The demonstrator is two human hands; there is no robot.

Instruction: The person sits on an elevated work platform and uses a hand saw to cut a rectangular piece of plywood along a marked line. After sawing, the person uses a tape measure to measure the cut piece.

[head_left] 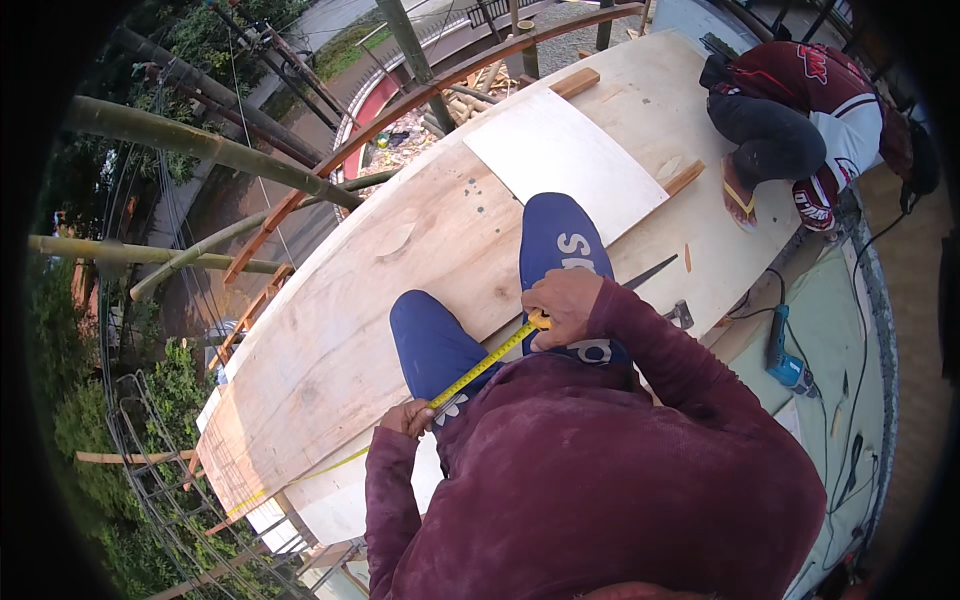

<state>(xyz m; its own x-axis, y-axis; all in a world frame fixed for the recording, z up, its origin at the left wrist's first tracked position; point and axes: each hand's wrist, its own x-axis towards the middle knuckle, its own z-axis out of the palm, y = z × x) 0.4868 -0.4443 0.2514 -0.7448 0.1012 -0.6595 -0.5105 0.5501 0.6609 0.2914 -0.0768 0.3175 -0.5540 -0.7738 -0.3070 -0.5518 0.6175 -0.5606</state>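
Both hands grip 1 yellow tape (487, 362), a thin flat metal strip drawn taut across the person's blue-trousered knees. The right hand (563, 306) has its fingers clenched around the tape's case, only a yellow edge of it showing under the knuckles. The left hand (408, 417) pinches the strip lower down, fingers closed on it; past these fingers the strip runs on along the edge of the plywood (330, 340) toward its near corner.

The plywood is a broad, pale sheet with smooth grain and darker streaks, lying under the knees and stretching away beyond the right fingers. A whiter, smoother rectangular panel (565, 160) lies on it ahead of the right fingers, with 2 short wooden blocks at its far and right edges. Right of the right fingers a dark slim blade (650, 272) rests on the sheet, and farther right a blue drill (785, 362) lies on a greenish floor. Beyond the panel a second person (800, 120) crouches in a red and white shirt. Rough bamboo poles (200, 145) cross left of the sheet.
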